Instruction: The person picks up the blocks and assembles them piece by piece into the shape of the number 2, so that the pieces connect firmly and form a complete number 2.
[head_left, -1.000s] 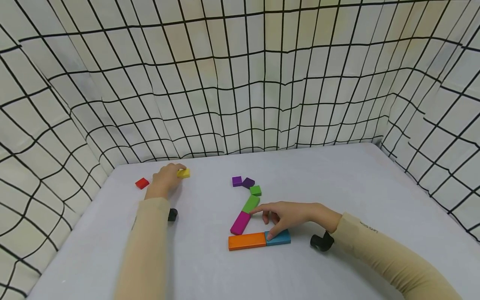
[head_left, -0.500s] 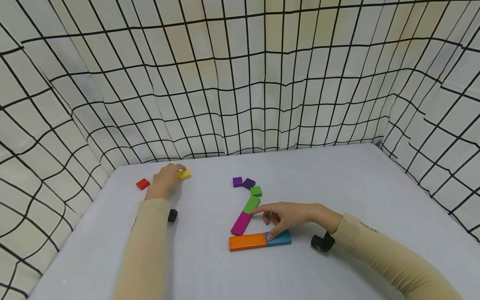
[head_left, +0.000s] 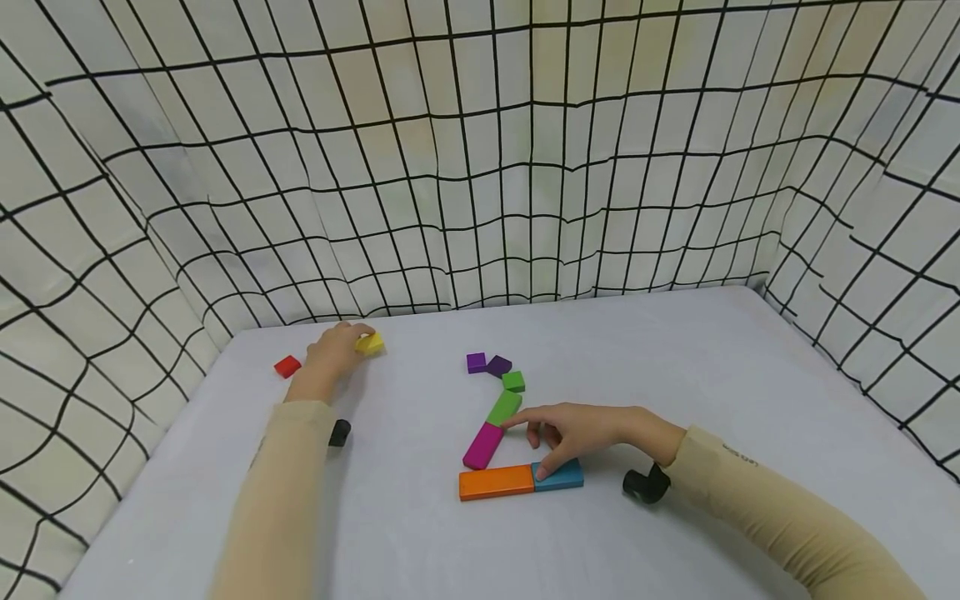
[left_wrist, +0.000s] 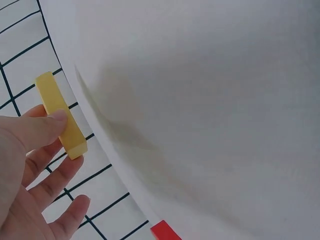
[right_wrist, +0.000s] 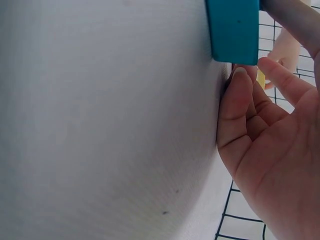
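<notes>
At the far left of the table, my left hand (head_left: 332,354) pinches a yellow block (head_left: 372,344). The left wrist view shows the thumb across the face of this long yellow block (left_wrist: 57,102), with fingers behind it. My right hand (head_left: 585,429) lies over the middle of the table. Its thumb rests on a blue block (head_left: 568,475), which meets an orange block (head_left: 495,483) end to end. The index fingertip touches near where a magenta block (head_left: 482,448) joins a long green block (head_left: 506,407). The other right fingers are loosely bent and grip nothing.
A red block (head_left: 287,367) lies left of my left hand. Beyond the long green block sit a small green block (head_left: 513,381), a dark purple block (head_left: 499,365) and a purple block (head_left: 476,362). Black netting (head_left: 480,192) over white cloth surrounds the table's back and sides.
The yellow block has shifted slightly up and tilted in my left hand, and the left wrist has moved a little left. My right hand and the other blocks stay put.
</notes>
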